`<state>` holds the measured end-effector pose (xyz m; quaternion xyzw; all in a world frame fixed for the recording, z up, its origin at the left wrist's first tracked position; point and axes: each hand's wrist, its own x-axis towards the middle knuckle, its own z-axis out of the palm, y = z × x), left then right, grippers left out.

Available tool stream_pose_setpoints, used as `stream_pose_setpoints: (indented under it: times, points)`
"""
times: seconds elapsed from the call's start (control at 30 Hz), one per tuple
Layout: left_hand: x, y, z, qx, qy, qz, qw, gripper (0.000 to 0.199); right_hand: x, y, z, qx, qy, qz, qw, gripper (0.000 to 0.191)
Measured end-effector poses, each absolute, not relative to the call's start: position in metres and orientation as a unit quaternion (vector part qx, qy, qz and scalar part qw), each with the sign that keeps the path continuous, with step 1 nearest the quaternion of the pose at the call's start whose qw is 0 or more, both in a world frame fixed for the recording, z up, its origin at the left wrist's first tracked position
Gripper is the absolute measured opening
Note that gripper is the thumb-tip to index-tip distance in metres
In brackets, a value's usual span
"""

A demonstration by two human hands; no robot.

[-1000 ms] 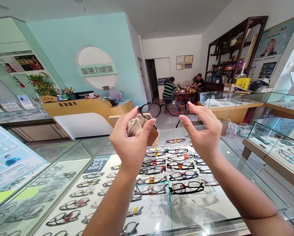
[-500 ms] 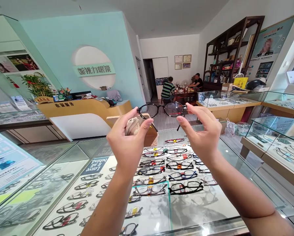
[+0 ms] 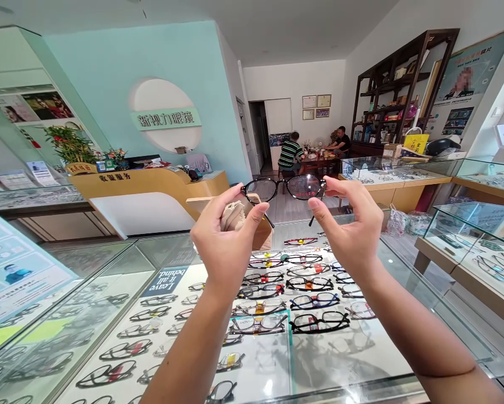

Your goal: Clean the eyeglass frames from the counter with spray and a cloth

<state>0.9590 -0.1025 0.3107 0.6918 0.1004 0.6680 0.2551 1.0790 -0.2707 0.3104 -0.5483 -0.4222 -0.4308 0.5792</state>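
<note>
A black-rimmed pair of eyeglasses (image 3: pixel 282 182) is raised in front of me, its lenses facing me and its temples hanging below the rims. My left hand (image 3: pixel 229 241) grips the left side of the frame between thumb and fingers. On the opposite side, my right hand (image 3: pixel 351 224) pinches the right hinge area the same way. Red markings show on the right lens. Below the hands, several rows of eyeglasses (image 3: pixel 308 283) lie on the glass display counter (image 3: pixel 336 373).
Behind my left hand stand a wooden box (image 3: pixel 264 241) and a beige cloth-like item (image 3: pixel 233 216). More glass showcases (image 3: pixel 479 241) stand at the right. A reception desk (image 3: pixel 151 191) is at the back left. Two people (image 3: pixel 292 154) sit at a far table.
The view has shifted slightly, so the background and both hands appear a little farther right. Both hands keep hold of the eyeglasses.
</note>
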Motion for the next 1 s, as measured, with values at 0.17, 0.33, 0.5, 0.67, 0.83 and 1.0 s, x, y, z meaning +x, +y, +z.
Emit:
stream_pose_setpoints:
  times: [0.17,0.33,0.5,0.67,0.83,1.0]
  points:
    - [0.959,-0.103,0.311,0.699,0.098,0.665,0.245,0.047,1.080,-0.270,0.310,-0.556,-0.424,-0.409,0.586,0.025]
    - [0.957,-0.104,0.313,0.698,0.070,0.682,0.205,0.043,1.084,-0.270,0.307,-0.582,-0.424,-0.337,0.606,0.029]
    - [0.955,-0.103,0.314,0.699,0.059,0.697,0.148,0.046,1.090,-0.267,0.304,-0.588,-0.430,-0.280,0.626,0.032]
    - [0.957,-0.101,0.314,0.698,0.071,0.691,0.174,0.045,1.089,-0.267,0.305,-0.584,-0.430,-0.282,0.628,0.031]
    - [0.961,-0.097,0.313,0.701,0.076,0.658,0.264,0.047,1.084,-0.269,0.308,-0.567,-0.417,-0.341,0.624,0.030]
    - [0.965,-0.093,0.309,0.710,0.085,0.624,0.315,0.052,1.080,-0.271,0.310,-0.530,-0.425,-0.414,0.606,0.027]
